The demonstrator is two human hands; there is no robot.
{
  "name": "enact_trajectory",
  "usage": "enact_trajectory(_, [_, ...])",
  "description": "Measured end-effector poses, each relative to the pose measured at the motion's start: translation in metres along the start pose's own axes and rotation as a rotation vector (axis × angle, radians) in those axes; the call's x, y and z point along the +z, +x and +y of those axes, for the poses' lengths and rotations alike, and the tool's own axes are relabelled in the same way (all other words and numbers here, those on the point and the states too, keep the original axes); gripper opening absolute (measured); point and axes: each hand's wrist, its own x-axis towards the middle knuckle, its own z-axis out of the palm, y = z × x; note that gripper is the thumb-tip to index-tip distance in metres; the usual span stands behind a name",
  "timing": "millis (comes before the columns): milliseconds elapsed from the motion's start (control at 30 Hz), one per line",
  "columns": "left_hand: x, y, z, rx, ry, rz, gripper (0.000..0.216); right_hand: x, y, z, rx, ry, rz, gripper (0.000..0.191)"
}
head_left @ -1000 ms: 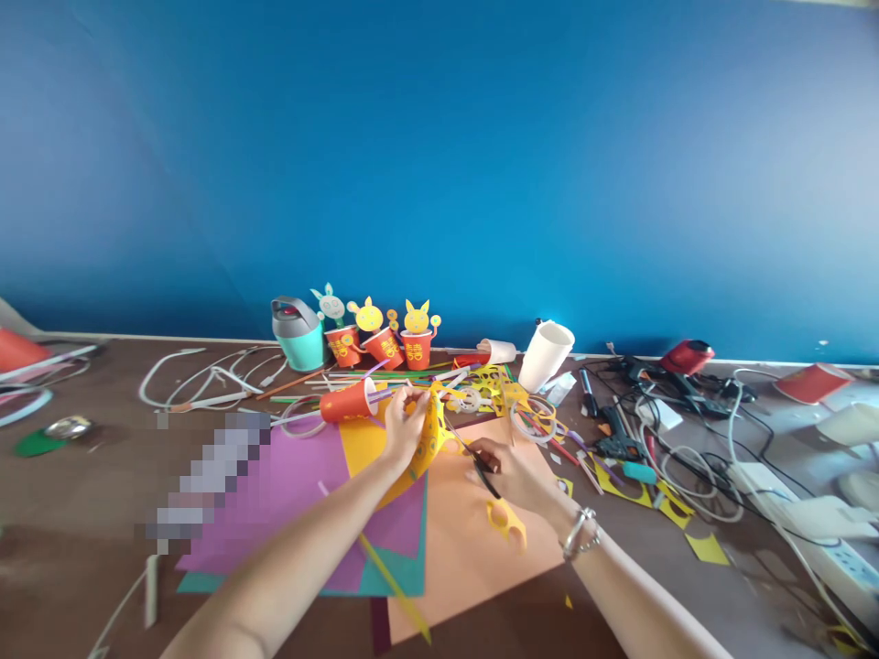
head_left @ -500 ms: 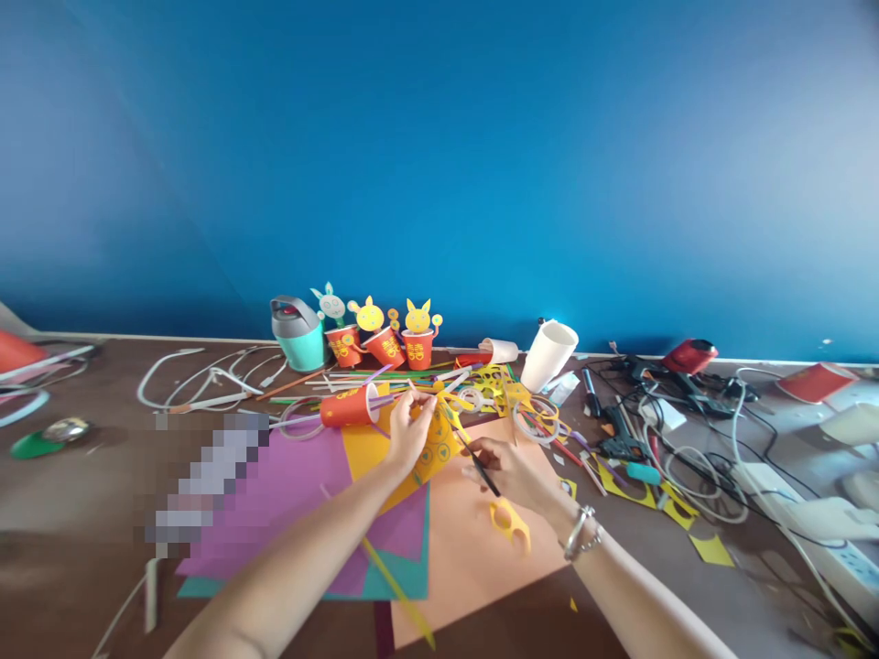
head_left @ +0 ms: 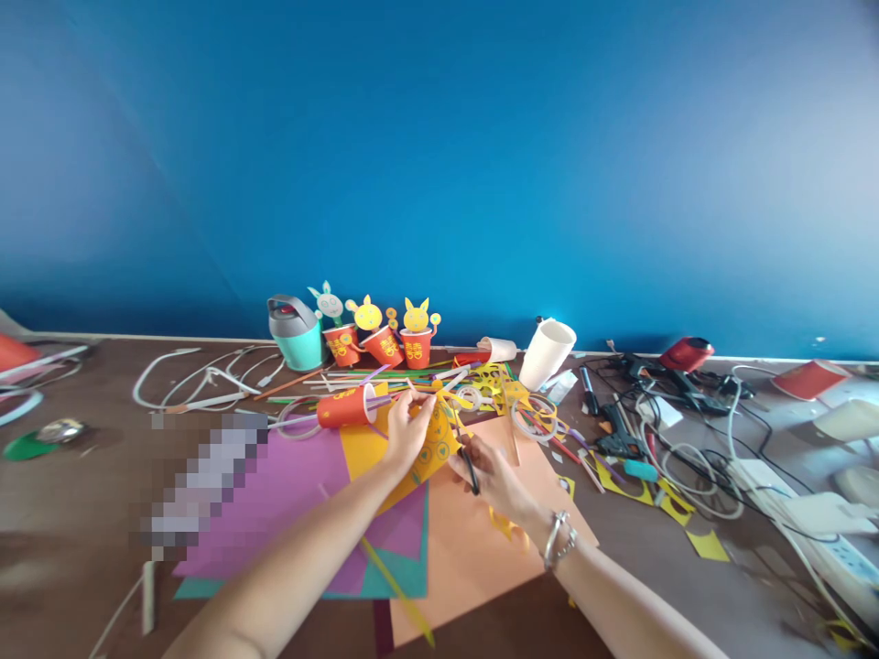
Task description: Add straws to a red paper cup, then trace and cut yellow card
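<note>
My left hand (head_left: 410,428) pinches a sheet of yellow paper (head_left: 435,443) that has circles with small hearts drawn on it. Black-handled scissors (head_left: 471,471) are in my right hand (head_left: 493,473), close to the sheet's right edge; whether the blades touch the paper I cannot make out. Beneath both hands lie a peach sheet (head_left: 481,558), a purple sheet (head_left: 288,503) and a teal sheet (head_left: 395,575). A red paper cup (head_left: 347,406) lies on its side left of my left hand. A cut yellow scrap (head_left: 506,525) rests under my right wrist.
Several red cups with paper animal heads (head_left: 416,348) stand by the wall, beside a teal container (head_left: 299,343). A white cup (head_left: 548,354) leans at the back. On the right are glue guns (head_left: 622,435), tangled cables and a power strip (head_left: 841,558).
My right hand has moved slightly left with the scissors, closer to the yellow sheet, and the scissors have turned. My left hand keeps its hold in nearly the same place.
</note>
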Motion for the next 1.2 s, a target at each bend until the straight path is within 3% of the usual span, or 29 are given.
enact_trajectory(400, [0.000,0.000,0.000,0.003,0.037,0.026,0.019,0.012,0.001,0.001,0.012,0.072,0.041,0.046])
enact_trajectory(1200, [-0.001,0.002,0.005,-0.010,0.027,-0.018,0.017,0.003,0.001,0.028,-0.024,-0.151,0.131,0.036])
